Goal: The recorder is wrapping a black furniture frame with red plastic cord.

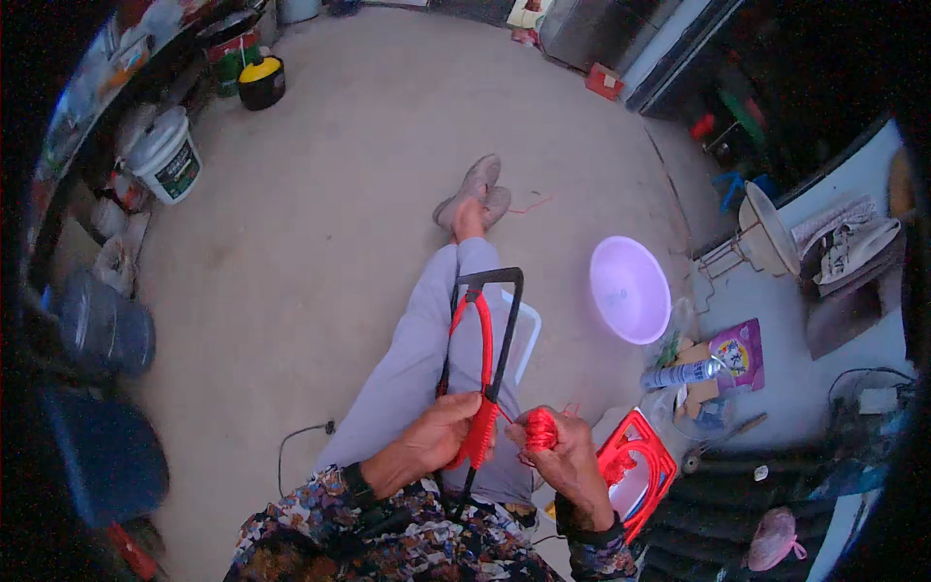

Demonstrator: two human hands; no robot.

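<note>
We see the left hand [433, 438] with its fingers wrapped round a red-and-black frame [485, 424], held above the grey trousers [398, 388]. The right hand's [569, 464] fingers grip a bundle of red cord [540, 430] (glossy, compact), near a red-rimmed container [660, 450]. We also see a lavender basin [630, 291] beyond.
</note>
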